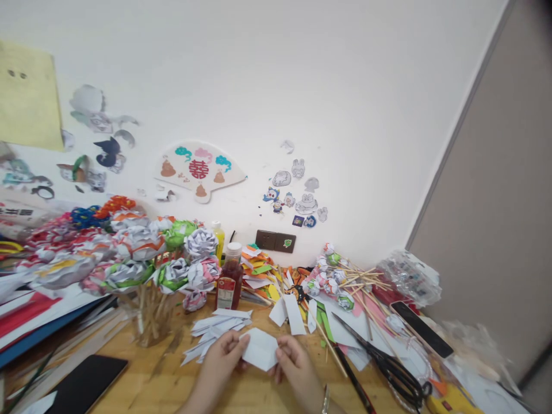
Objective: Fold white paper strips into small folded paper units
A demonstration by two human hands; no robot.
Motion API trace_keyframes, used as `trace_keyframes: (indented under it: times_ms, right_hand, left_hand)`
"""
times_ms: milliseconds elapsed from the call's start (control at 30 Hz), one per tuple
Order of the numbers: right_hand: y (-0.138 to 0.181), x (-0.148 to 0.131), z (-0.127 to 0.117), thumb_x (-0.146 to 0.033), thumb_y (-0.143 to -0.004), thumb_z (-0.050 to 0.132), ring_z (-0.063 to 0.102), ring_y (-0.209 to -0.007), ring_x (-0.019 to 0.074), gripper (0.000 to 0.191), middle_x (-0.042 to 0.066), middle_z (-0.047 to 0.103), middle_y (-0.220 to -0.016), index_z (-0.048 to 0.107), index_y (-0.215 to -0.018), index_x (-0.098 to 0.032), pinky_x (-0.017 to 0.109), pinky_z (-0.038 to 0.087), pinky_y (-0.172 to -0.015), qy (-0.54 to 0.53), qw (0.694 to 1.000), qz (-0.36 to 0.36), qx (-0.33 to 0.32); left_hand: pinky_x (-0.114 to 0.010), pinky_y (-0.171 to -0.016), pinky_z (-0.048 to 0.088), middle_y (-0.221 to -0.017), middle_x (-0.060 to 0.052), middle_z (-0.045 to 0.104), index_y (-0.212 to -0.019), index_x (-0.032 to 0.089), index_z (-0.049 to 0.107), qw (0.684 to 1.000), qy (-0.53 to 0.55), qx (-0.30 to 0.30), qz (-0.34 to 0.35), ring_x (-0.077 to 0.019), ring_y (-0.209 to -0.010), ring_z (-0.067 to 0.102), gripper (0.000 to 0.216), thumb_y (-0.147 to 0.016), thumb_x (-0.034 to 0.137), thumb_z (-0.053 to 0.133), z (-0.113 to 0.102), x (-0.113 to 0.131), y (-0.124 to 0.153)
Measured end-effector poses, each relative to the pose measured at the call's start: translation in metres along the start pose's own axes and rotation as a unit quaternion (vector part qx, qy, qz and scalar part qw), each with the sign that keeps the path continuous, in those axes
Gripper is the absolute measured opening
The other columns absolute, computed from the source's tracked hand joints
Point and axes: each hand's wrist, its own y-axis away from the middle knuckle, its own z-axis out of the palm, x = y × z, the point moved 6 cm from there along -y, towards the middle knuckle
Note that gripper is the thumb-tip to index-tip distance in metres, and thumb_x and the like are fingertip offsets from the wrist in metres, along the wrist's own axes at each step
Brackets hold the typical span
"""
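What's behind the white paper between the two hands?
Beyond the white paper, held by the left hand and right hand, white strips and the wooden table show. Whatever the paper itself covers cannot be seen.

White paper (259, 349): one small, plain piece
Outline: several angled corners, roughly six-sided
Surface: mostly flat, a faint line across it
Pose: broad face up, tilted toward the wearer
Side edges: left one in the left hand (226, 352), right one in the right hand (295, 361)
Place: over the desk (164, 376)
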Motion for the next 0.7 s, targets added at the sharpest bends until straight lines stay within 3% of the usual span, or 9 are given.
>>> trace_keyframes:
  times_ms: [100, 333, 700]
  right_hand:
    - [-0.002, 0.005, -0.004, -0.040, -0.071, 0.050, 0.043, -0.037, 0.0062, 0.026, -0.004, 0.050, -0.050, 0.047, -0.074, -0.015, 0.016, 0.032, -0.036, -0.004, 1.000, -0.002, 0.015]
    - [-0.003, 0.008, -0.008, -0.037, -0.068, 0.055, 0.043, -0.035, 0.0056, 0.025, -0.005, 0.050, -0.048, 0.049, -0.075, -0.014, 0.015, 0.031, -0.034, -0.007, 1.000, 0.013, 0.025]
    - [-0.001, -0.003, -0.010, -0.036, -0.065, 0.057, 0.041, -0.030, 0.0048, 0.025, -0.008, 0.047, -0.039, 0.049, -0.075, -0.015, 0.013, 0.028, -0.031, -0.020, 0.998, 0.012, 0.052]
  left_hand:
    - [-0.016, -0.035, 0.032, -0.035, 0.007, 0.049, -0.053, 0.017, 0.043, 1.000, 0.019, -0.017, -0.006, -0.0078, -0.033, 0.044, 0.030, -0.058, 0.042, 0.058, 0.004, -0.004, 0.000]
    - [-0.021, -0.038, 0.041, -0.049, 0.001, 0.062, -0.080, 0.015, 0.051, 0.989, 0.034, -0.119, -0.075, -0.0127, -0.039, 0.054, 0.032, -0.061, 0.040, 0.058, 0.012, -0.012, 0.000]
    - [-0.019, -0.035, 0.040, -0.044, 0.001, 0.061, -0.081, 0.015, 0.051, 0.990, 0.038, -0.117, -0.066, -0.0129, -0.035, 0.054, 0.034, -0.059, 0.039, 0.060, 0.013, -0.010, 0.001]
